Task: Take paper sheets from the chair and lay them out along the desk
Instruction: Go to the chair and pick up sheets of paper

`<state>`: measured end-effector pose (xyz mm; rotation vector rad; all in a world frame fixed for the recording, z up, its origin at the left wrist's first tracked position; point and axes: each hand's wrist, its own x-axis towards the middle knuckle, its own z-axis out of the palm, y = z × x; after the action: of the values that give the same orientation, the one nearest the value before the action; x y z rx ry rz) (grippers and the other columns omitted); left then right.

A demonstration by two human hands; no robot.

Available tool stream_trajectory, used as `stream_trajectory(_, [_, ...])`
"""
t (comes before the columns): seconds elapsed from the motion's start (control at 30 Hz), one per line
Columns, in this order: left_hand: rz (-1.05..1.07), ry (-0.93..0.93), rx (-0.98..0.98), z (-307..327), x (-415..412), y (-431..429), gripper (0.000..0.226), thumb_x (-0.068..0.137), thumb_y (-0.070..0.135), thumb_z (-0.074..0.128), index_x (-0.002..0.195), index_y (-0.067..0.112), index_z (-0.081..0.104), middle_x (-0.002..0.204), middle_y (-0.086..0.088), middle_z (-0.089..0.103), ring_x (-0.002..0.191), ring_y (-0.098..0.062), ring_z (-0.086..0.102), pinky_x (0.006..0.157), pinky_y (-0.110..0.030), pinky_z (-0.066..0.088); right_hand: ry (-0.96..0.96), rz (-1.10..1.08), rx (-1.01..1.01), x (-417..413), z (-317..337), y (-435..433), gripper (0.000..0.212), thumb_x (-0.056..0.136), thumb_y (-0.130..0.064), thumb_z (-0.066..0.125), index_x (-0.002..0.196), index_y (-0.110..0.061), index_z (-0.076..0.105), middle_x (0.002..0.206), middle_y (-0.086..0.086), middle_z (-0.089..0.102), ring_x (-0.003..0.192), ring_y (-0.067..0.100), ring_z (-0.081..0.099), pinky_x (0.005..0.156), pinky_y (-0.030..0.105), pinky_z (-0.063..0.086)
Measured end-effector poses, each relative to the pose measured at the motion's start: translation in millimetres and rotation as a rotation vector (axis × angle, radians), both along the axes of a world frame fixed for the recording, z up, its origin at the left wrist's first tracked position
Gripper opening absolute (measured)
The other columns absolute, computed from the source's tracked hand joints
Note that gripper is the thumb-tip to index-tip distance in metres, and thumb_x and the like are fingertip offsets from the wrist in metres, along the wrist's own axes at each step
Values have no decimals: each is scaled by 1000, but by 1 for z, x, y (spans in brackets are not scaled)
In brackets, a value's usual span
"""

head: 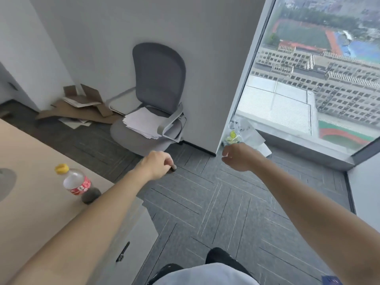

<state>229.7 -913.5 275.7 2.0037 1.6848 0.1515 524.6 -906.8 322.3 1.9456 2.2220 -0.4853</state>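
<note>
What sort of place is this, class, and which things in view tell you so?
Most likely a high-rise office: a swivel chair holding papers, a desk and a window overlooking rooftops far below.

Bare forearms (92,223), pale bluish-grey top (205,274), black legwear (222,257) below
</note>
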Motion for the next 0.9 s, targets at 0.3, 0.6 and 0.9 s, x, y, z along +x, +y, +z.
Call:
stream_trajectory(0.3, [213, 40, -76, -38, -62, 181, 18, 93, 19, 59, 104, 27, 71, 100, 6, 67, 87, -15, 61, 75, -26, 46, 41, 175, -34, -69, -41, 249, 26, 95, -34, 47, 115, -28, 64, 109, -1, 67, 96, 25, 63, 84, 42, 56])
stream_trajectory(0.6, [573, 32, -223, -46, -150, 321, 15, 94, 36, 62, 101, 26, 70, 94, 12, 66, 89, -13, 64, 76, -26, 49, -11, 419, -160, -189, -59, 500, 26, 91, -35, 47, 110, -33, 64, 113, 1, 66, 101, 27, 62, 89, 42, 54])
stream_trajectory(0.9, [655, -69, -389, -148, -240, 474, 21, 96, 22, 47, 92, 25, 67, 92, 4, 64, 83, -17, 60, 77, -33, 51, -185, 467, -181, -290, -121, 675, 32, 99, -38, 43, 125, -29, 58, 127, 3, 58, 111, 29, 55, 83, 37, 45])
